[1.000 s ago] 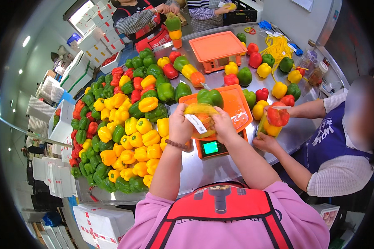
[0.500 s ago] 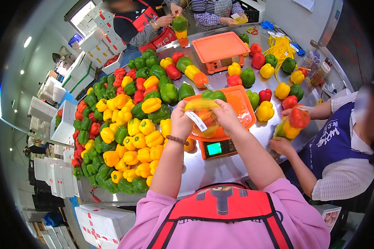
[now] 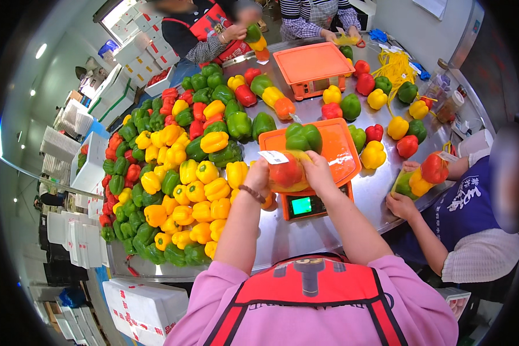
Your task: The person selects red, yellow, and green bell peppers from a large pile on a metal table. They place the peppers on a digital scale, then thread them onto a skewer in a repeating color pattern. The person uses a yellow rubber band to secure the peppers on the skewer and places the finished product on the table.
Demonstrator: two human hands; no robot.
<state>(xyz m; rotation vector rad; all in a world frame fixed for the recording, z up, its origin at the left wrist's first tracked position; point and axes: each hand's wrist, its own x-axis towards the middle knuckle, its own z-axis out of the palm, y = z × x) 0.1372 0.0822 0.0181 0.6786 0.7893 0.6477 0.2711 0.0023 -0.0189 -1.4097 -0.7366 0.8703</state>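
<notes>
Between my two hands, above the front of an orange weighing scale [image 3: 341, 151], is a red bell pepper [image 3: 285, 173] in a yellow mesh bag [image 3: 297, 155] with a white label [image 3: 273, 157]. My left hand [image 3: 259, 176] is closed on the bag's left side, just below the label. Fingers of my right hand [image 3: 318, 173] grip the other side. Right behind the bag, green bell peppers [image 3: 304, 137] rest on the scale's plate. A green-lit display shows below my hands.
A large heap of yellow, green and red peppers [image 3: 173, 173] covers the table's left. A second orange scale [image 3: 312, 64] stands farther back, near yellow mesh bags [image 3: 393, 68]. At right a co-worker's hand [image 3: 402, 205] holds bagged peppers [image 3: 424, 176]. Other people work across the table.
My hands have come slightly nearer with the bag. Its label now lies higher, and the red pepper shows plainly between my hands. The green peppers on the scale are less covered.
</notes>
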